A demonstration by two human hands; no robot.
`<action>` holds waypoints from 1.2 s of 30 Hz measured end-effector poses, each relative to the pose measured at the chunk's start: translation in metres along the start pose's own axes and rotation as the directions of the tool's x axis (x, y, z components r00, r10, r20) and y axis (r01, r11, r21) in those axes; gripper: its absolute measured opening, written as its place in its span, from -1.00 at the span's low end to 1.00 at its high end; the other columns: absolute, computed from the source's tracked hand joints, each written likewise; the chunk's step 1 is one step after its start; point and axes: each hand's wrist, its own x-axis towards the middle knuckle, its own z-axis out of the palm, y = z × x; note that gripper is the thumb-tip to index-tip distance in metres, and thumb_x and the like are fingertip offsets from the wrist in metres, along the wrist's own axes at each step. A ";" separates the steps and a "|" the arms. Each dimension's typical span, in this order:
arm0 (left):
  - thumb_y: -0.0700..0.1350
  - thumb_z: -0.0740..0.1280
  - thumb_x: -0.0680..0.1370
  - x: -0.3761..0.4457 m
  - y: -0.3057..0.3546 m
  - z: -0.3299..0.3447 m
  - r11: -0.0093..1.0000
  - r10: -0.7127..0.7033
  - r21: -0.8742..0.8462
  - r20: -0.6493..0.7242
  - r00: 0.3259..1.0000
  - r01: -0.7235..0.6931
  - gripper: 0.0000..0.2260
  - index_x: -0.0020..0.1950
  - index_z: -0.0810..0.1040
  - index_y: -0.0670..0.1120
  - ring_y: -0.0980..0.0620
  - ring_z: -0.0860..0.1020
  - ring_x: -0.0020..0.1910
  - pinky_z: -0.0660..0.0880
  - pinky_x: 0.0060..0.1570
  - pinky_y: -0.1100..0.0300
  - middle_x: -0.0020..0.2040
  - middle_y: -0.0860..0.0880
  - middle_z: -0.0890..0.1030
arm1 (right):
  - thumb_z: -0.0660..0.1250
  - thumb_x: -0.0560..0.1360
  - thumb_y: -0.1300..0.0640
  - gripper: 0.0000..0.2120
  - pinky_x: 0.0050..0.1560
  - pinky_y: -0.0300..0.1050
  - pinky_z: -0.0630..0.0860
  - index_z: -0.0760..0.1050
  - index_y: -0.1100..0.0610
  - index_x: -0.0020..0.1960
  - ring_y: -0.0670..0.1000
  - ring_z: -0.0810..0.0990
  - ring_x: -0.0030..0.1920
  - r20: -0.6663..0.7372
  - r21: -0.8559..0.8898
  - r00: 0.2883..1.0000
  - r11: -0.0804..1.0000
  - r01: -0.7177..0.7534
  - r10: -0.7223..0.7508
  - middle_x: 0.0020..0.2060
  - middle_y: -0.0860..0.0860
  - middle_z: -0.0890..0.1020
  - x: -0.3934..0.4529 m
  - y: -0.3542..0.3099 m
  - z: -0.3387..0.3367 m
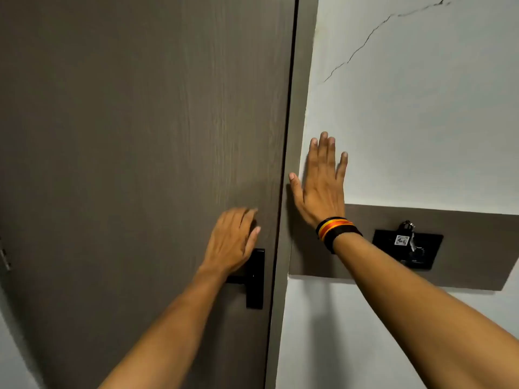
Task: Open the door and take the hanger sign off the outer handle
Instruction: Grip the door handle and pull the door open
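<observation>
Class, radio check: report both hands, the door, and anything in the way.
Left hand over the black door handle, grip hidden. Right hand flat, open on the wall. Door shut; hanger sign not in view. Nothing blocking.

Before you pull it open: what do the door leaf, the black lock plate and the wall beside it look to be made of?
The grey-brown door leaf looks like wood-grain laminate or veneer, matte, with vertical grain streaks. The black rectangular lock plate with lever seems to be matte metal or hard plastic; the picture cannot settle which. The pale painted wall looks like plaster, given the thin branching crack running across it.
</observation>
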 end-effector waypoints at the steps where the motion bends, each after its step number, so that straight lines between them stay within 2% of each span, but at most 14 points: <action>1: 0.10 0.09 0.69 -0.014 -0.004 0.009 1.000 0.003 -0.002 0.029 1.000 -0.003 -0.56 0.33 0.55 -0.18 -0.18 0.61 0.13 0.53 0.17 -0.06 0.16 -0.20 0.63 | 0.07 0.68 -0.19 -0.22 0.62 0.37 -0.09 -0.08 0.26 0.68 0.25 -0.08 0.68 0.007 -0.010 1.000 1.000 -0.013 0.013 0.68 0.26 -0.03 0.000 -0.001 0.005; 5: 0.31 0.11 0.63 -0.071 -0.029 0.060 0.995 -0.096 0.052 0.173 0.980 0.088 -0.50 -0.06 0.58 -0.09 -0.06 0.52 -0.18 0.49 -0.14 0.05 -0.17 -0.07 0.61 | 0.04 0.67 -0.28 -0.18 0.61 0.40 -0.08 -0.05 0.26 0.68 0.27 -0.04 0.67 -0.026 -0.070 1.000 0.997 -0.012 0.011 0.68 0.27 0.01 -0.003 -0.002 0.035; 8: 0.53 0.15 0.48 -0.087 -0.044 0.084 0.984 -0.178 0.067 0.282 0.943 0.166 -0.35 -0.19 0.58 -0.05 0.00 0.55 -0.23 0.48 -0.26 0.13 -0.25 -0.02 0.63 | 0.00 0.64 -0.35 -0.14 0.61 0.40 -0.08 0.00 0.27 0.67 0.28 0.03 0.67 -0.136 -0.108 0.991 0.994 -0.006 -0.009 0.66 0.28 0.08 -0.004 0.001 0.053; 12: 0.72 -0.07 0.31 -0.087 -0.049 0.108 0.962 -0.271 0.142 0.407 0.872 0.232 -0.18 -0.32 0.54 0.01 0.11 0.46 -0.49 0.44 -0.43 0.22 -0.48 0.06 0.50 | 0.05 0.63 -0.34 -0.14 0.59 0.43 -0.02 0.07 0.28 0.66 0.31 0.10 0.65 -0.247 -0.133 0.969 0.991 -0.008 -0.025 0.64 0.30 0.16 -0.003 0.005 0.065; 15: 0.73 -0.14 0.30 -0.081 -0.040 0.118 0.956 -0.284 0.180 0.357 0.890 0.233 -0.19 -0.48 0.39 0.02 0.15 0.24 -0.61 0.21 -0.50 0.28 -0.61 0.11 0.23 | 0.07 0.63 -0.31 -0.16 0.58 0.44 0.02 0.12 0.29 0.64 0.32 0.14 0.63 -0.279 -0.132 0.960 0.991 -0.008 -0.030 0.62 0.32 0.21 -0.002 0.005 0.066; 17: 0.73 -0.18 0.29 -0.087 -0.033 0.125 0.936 -0.350 0.161 0.354 0.867 0.312 -0.20 -0.50 0.34 0.03 0.16 0.22 -0.63 0.17 -0.49 0.30 -0.63 0.11 0.17 | 0.07 0.62 -0.31 -0.17 0.57 0.45 0.04 0.15 0.29 0.64 0.32 0.16 0.63 -0.294 -0.140 0.956 0.990 -0.023 -0.019 0.62 0.32 0.23 -0.004 0.003 0.067; 20: 0.72 -0.11 0.32 -0.103 -0.018 0.134 0.865 -0.485 0.032 0.309 0.818 0.500 -0.17 -0.41 0.54 0.03 0.09 0.46 -0.59 0.43 -0.41 0.25 -0.63 0.05 0.41 | 0.07 0.62 -0.31 -0.17 0.56 0.46 0.06 0.16 0.29 0.64 0.33 0.17 0.63 -0.285 -0.120 0.959 0.992 -0.033 -0.002 0.61 0.32 0.23 -0.005 0.003 0.067; 23: 0.53 0.25 0.36 -0.112 0.003 0.145 0.737 -0.607 -0.240 0.174 0.775 0.631 -0.26 -0.31 0.71 -0.17 0.05 0.46 -0.59 0.38 -0.42 0.26 -0.62 0.02 0.45 | 0.09 0.61 -0.31 -0.17 0.56 0.47 0.06 0.18 0.28 0.63 0.34 0.18 0.62 -0.291 -0.097 0.957 0.995 -0.011 -0.018 0.61 0.33 0.24 -0.005 0.005 0.070; 26: 0.46 0.32 0.34 -0.118 0.019 0.160 0.558 -0.742 -0.376 0.172 0.648 0.739 -0.22 -0.29 0.66 -0.34 -0.12 0.52 -0.52 0.44 -0.46 0.10 -0.52 -0.16 0.56 | 0.10 0.61 -0.31 -0.18 0.56 0.48 0.06 0.18 0.26 0.63 0.33 0.18 0.62 -0.297 -0.085 0.955 0.996 -0.011 -0.015 0.61 0.33 0.25 -0.006 0.007 0.071; 27: 0.46 0.32 0.35 -0.120 0.020 0.165 0.542 -0.751 -0.390 0.174 0.637 0.744 -0.21 -0.30 0.63 -0.36 -0.18 0.53 -0.49 0.46 -0.44 0.05 -0.47 -0.23 0.60 | 0.09 0.61 -0.32 -0.18 0.56 0.48 0.05 0.18 0.26 0.63 0.33 0.18 0.62 -0.297 -0.078 0.955 0.997 -0.006 -0.018 0.61 0.32 0.25 -0.006 0.006 0.071; 29: 0.46 0.38 0.39 -0.125 0.020 0.172 0.511 -0.758 -0.448 0.167 0.630 0.734 -0.20 -0.34 0.58 -0.36 -0.07 0.42 -0.52 0.33 -0.41 0.13 -0.48 -0.21 0.57 | 0.07 0.63 -0.33 -0.19 0.56 0.47 0.05 0.19 0.26 0.63 0.32 0.18 0.62 -0.295 -0.060 0.955 0.998 0.007 -0.025 0.61 0.32 0.25 -0.005 0.006 0.070; 32: 0.41 0.40 0.35 -0.130 0.025 0.163 0.475 -0.763 -0.514 0.164 0.625 0.715 -0.31 -0.43 0.52 -0.27 0.10 0.30 -0.50 0.29 -0.31 0.20 -0.53 0.05 0.37 | 0.02 0.64 -0.34 -0.19 0.57 0.45 0.03 0.19 0.25 0.64 0.31 0.17 0.63 -0.266 -0.022 0.964 0.999 0.023 -0.028 0.62 0.30 0.23 -0.006 0.005 0.063; 34: 0.41 0.45 0.38 -0.131 0.032 0.147 0.472 -0.752 -0.532 0.174 0.636 0.703 -0.42 -0.52 0.35 -0.01 0.17 0.22 -0.54 0.25 -0.36 0.24 -0.54 0.15 0.26 | 0.00 0.65 -0.34 -0.20 0.58 0.46 0.02 0.17 0.24 0.65 0.30 0.15 0.64 -0.227 0.011 0.973 0.999 0.036 -0.032 0.63 0.29 0.21 -0.009 0.004 0.056; 36: 0.44 0.43 0.34 -0.137 0.036 0.131 0.449 -0.751 -0.520 0.221 0.623 0.726 -0.41 -0.50 0.18 0.09 0.17 0.20 -0.55 0.23 -0.41 0.21 -0.54 0.16 0.22 | -0.03 0.67 -0.31 -0.22 0.58 0.46 -0.01 0.15 0.22 0.66 0.29 0.12 0.65 -0.180 0.055 0.983 0.997 0.052 -0.041 0.64 0.28 0.19 -0.009 0.004 0.048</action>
